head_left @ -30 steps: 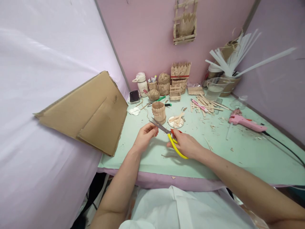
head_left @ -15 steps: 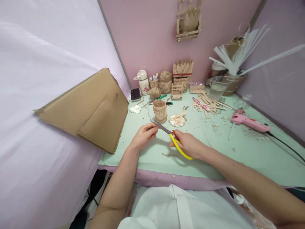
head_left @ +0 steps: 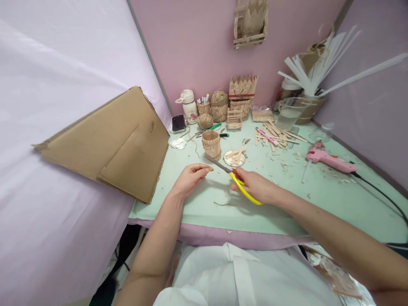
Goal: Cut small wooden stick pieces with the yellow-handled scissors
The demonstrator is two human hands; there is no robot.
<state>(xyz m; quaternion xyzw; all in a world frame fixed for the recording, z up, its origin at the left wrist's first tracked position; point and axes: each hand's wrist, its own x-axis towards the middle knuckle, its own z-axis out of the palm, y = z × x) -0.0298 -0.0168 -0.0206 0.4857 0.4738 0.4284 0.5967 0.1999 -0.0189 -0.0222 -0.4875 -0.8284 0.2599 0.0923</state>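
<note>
My right hand (head_left: 255, 185) grips a pair of scissors (head_left: 245, 190) with yellow and red handles. Their dark blades look closed and point up and left, the tips near the foot of a small wooden-stick cup (head_left: 211, 145). Between the thumb and fingertips of my left hand (head_left: 190, 179) is pinched a small tan piece (head_left: 211, 169), too small to name surely. A gap separates that piece from the blades. Right of the cup lies a round dish (head_left: 235, 158) with wood slivers. Below both hands rests a short bit of twine (head_left: 225, 205).
A folded cardboard sheet (head_left: 127, 144) leans at the left. On the right lie a pink glue gun (head_left: 331, 160) with its cord, a pile of wooden sticks (head_left: 277, 134) and a pink cutter (head_left: 267, 136). Behind stand a white bottle (head_left: 190, 107), twine balls (head_left: 205, 121) and a water cup (head_left: 289, 114).
The scissors have drawn away to the right from my left hand, and their blades have come together. My left hand keeps its pinch. The whole view has shifted slightly.
</note>
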